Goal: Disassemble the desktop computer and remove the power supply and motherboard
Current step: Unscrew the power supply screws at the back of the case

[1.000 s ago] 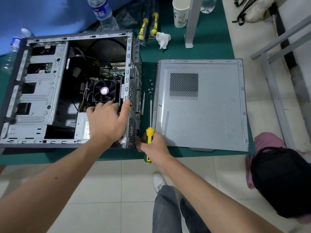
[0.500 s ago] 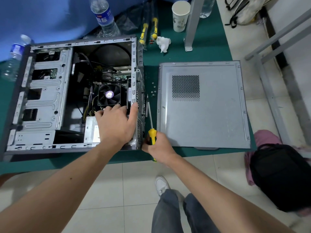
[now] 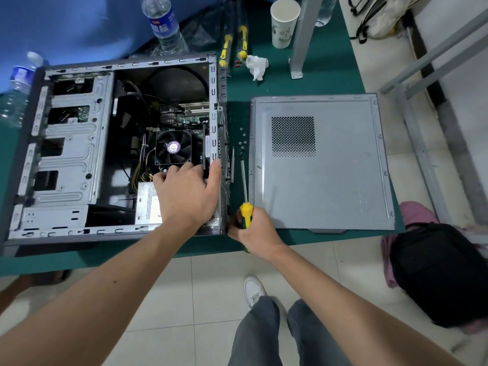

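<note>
The right hand (image 3: 253,228) has a closed grip around the yellow-and-green handle of a screwdriver (image 3: 245,199), fingers curled tight round it, the thin shaft pointing away from the person along the strip of green counter (image 3: 311,83) between the computer case (image 3: 116,149) and the detached side panel (image 3: 322,165). That hand sits at the near rear corner of the case, its knuckles just beside the metal edge, the forearm reaching in from the lower right. The left hand (image 3: 188,191) reaches into the open case from the lower left, palm down, fingers spread and fairly straight; it rests on the power supply (image 3: 148,204) in the near corner, the fingertips lying at the foot of the black CPU fan (image 3: 173,147) and the thumb stretched along the rear frame of the case. It presses rather than clasps, so its grip is open. The motherboard (image 3: 184,118) lies in the floor of the case beyond the fan, partly hidden by cables. A few small screws (image 3: 243,141) lie on the counter just beside the side panel. Farther back stand a paper cup (image 3: 284,23) and a water bottle (image 3: 163,25), with a crumpled tissue (image 3: 257,66) and two more yellow-handled tools (image 3: 233,43) near them.
</note>
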The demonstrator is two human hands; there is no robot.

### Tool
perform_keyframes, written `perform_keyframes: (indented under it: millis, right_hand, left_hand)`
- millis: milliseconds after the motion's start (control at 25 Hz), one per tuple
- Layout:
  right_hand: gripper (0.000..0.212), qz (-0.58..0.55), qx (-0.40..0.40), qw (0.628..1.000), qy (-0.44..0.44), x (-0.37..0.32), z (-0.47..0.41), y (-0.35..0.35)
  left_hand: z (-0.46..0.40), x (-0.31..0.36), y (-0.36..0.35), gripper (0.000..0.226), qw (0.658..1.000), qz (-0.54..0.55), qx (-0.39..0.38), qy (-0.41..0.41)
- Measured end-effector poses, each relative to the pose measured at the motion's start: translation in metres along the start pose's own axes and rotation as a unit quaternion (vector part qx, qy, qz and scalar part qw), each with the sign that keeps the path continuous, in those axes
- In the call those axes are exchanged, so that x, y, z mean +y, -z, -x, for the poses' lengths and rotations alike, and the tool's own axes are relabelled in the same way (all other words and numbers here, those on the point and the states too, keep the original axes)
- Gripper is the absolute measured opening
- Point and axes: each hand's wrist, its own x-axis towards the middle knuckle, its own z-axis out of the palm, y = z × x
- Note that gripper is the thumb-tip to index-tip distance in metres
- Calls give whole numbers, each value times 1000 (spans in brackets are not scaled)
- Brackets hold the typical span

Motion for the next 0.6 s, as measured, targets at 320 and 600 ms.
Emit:
perform_keyframes:
  millis: [320, 600]
  right_hand:
    - [33, 12, 6, 1000, 6, 0, 3, 0]
    - [28, 26, 27, 999, -24, -5, 9, 2]
  left_hand:
    - [0, 0, 0, 68, 1000, 0, 2, 0]
    - [0, -1, -2, 67, 1000, -3, 1, -2]
